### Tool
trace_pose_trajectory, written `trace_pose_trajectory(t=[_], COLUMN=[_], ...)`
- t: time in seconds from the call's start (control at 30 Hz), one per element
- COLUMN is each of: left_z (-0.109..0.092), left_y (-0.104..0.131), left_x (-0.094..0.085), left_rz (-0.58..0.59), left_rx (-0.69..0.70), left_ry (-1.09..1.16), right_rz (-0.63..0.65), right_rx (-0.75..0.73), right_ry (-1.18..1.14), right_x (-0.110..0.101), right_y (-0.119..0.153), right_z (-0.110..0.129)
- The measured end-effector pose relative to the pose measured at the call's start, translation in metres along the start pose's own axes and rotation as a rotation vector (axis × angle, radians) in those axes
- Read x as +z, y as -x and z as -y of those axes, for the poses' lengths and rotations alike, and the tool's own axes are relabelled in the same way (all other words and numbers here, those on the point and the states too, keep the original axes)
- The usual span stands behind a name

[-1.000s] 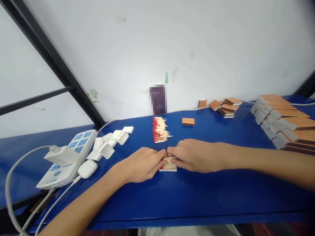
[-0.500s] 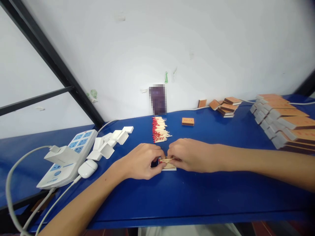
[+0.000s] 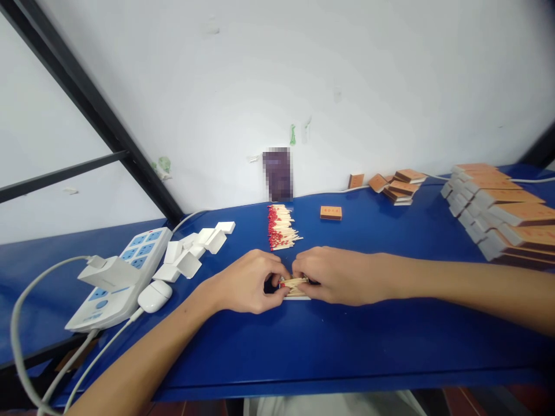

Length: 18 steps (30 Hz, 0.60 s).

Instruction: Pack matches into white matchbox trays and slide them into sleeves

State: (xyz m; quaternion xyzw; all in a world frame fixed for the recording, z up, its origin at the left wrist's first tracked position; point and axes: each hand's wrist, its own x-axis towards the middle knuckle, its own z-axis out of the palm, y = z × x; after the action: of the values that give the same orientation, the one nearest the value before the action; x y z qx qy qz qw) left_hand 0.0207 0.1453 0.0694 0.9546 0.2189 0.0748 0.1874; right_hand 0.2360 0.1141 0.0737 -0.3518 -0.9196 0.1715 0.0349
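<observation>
Loose matches lie lengthwise left-right in white tray on table, directly between both hands: left hand nearer the left end, fingers holding it; right hand nearer the right, fingers bent, grip unclear.

Bright, diffuse light falls across the smooth white wall beyond the hands, strongest around the pixelated dark purple rectangle, and dims toward the upper right corner. The glossy blue tabletop carries a soft sheen beyond the hands and darkens nearer the wearer. A deep shadow fills the hollow between the thumb and fingers of the bare left hand. Wide-angle distortion stretches the stacked orange cardboard matchboxes far right of the hands. Slight softness blurs the thin pale wooden matchsticks between the fingertips.
</observation>
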Motion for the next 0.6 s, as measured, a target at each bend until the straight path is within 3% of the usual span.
trace_pose_trajectory(t=[0.27, 0.6], left_z=[0.0037, 0.0004], left_y=[-0.0008, 0.0016], left_x=[0.0050, 0.0019], left_rz=[-0.032, -0.020], left_rx=[-0.026, -0.052], left_ry=[0.106, 0.130], right_rz=[-0.018, -0.030], right_rx=[0.050, -0.025], right_ry=[-0.025, -0.068], right_x=[0.0019, -0.0061], right_y=[0.0001, 0.0036], right_z=[0.0054, -0.0001])
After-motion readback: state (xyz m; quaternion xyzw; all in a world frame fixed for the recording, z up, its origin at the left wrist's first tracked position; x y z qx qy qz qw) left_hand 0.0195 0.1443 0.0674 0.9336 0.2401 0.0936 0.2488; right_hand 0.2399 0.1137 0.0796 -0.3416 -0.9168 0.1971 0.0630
